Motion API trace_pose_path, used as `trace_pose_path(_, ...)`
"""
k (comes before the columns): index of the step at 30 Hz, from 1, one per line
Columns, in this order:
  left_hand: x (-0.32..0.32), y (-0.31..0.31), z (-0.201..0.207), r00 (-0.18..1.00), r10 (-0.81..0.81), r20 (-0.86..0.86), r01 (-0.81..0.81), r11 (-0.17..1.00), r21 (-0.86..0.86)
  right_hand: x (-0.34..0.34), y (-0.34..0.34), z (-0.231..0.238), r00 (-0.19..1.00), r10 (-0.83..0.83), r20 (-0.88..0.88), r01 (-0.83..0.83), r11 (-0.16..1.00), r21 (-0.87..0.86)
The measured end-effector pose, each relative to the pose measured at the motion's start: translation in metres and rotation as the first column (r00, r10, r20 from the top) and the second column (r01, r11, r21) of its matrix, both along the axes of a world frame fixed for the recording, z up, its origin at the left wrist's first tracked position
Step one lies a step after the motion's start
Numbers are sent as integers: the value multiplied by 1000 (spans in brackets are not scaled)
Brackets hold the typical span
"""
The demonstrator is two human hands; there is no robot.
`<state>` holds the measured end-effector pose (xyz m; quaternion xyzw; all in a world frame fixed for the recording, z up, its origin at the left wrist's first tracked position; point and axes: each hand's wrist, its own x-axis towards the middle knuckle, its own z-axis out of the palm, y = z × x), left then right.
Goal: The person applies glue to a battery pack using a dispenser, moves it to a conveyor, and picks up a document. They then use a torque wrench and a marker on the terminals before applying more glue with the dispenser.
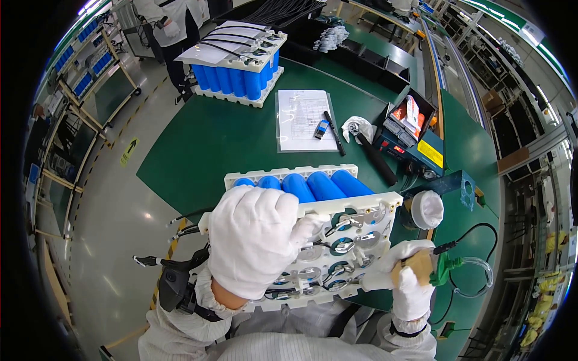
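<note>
A battery pack (313, 254) of blue cylindrical cells between white plastic frames stands tilted in front of me, its face of metal tabs and black wires toward me. My left hand (253, 237), in a white glove, is closed over the pack's upper left edge. At the pack's lower right, my gloved right hand (413, 298) is closed round a dispenser-like tool (417, 267) with a tan wrap and a green end, from which a clear tube loops. Its pale front part points at the tabbed face; whether the tip touches is unclear.
Another blue-cell pack (232, 84) stands far left on the green table (198, 150). Beyond my pack lie a paper sheet (295, 129), a pen (335, 133) and a black-handled tool (376, 159). At right are a blue control box (415, 150) and a white-lined cup (427, 209). A person (171, 27) stands behind.
</note>
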<state>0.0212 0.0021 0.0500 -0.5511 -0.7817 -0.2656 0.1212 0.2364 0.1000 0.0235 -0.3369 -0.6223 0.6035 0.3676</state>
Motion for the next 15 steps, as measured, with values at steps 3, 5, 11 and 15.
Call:
trace_pose_path(3, 1, 0, -2, 1000, -1, -6, 1, 1000, 16, -6, 0, 5, 983, 146, 113, -152, 988, 40)
trace_pose_path(5, 1, -2, -3, 1000, 8, -16, -8, 1000, 23, -17, -2, 13, 960, 244, 137, -257, 962, 91)
trace_pose_path(11, 0, -1, -7, 999, -9, -35, 11, 998, 69, -35, -5, 30, 905, 299, 301, -308, 951, -21)
trace_pose_path(15, -1, -1, -7, 999, 2, -36, 1, 998, 70, -35, -2, 25, 877, 384, 288, -411, 911, 36)
